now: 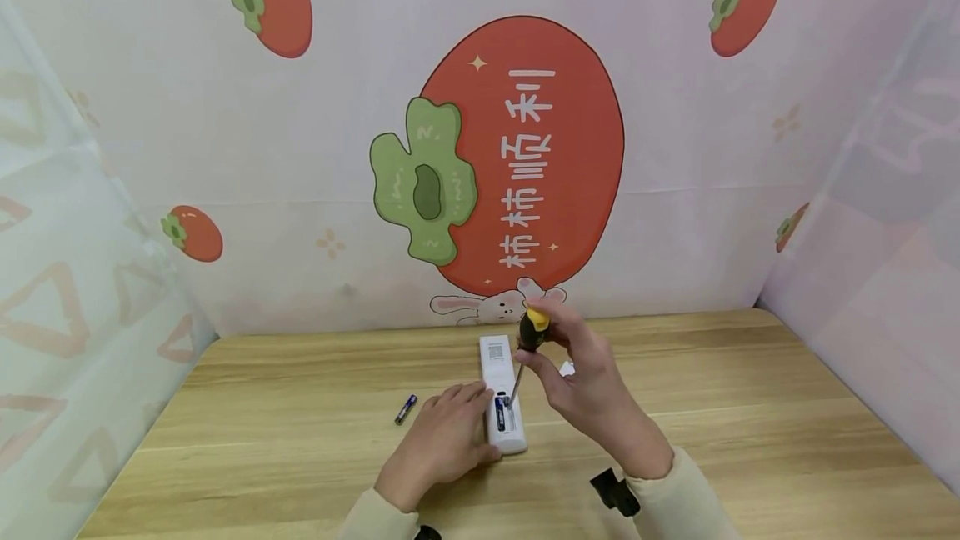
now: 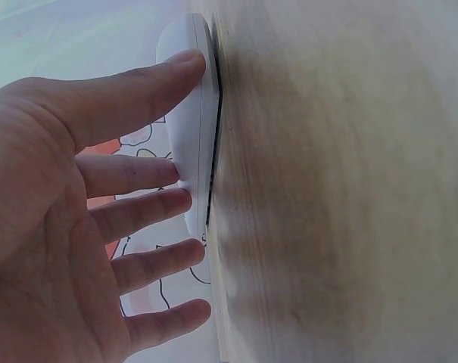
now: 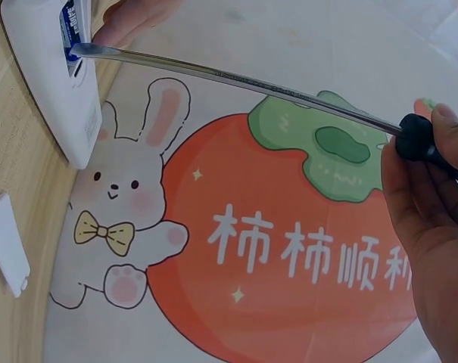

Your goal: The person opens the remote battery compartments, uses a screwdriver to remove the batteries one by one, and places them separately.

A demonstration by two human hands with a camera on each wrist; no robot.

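A white remote control [image 1: 496, 354] lies back side up on the table, its battery compartment uncovered. One blue battery [image 1: 500, 413] sits inside it. My right hand [image 1: 588, 373] grips the black and yellow handle of a screwdriver [image 3: 236, 80], holding it steeply above the remote. In the right wrist view its flat metal tip meets the battery's end. My left hand [image 1: 446, 432] rests along the remote's left side. Its thumb touches the casing near the rounded near end, and the index and middle fingertips reach the side, all fairly straight, in the left wrist view.
A loose blue battery [image 1: 406, 409] lies on the wooden table [image 1: 300, 440], left of my left hand. The small white battery cover [image 3: 7, 242] lies right of the remote, mostly hidden behind my right hand in the head view. A printed cloth backdrop [image 1: 337, 107] stands behind the table.
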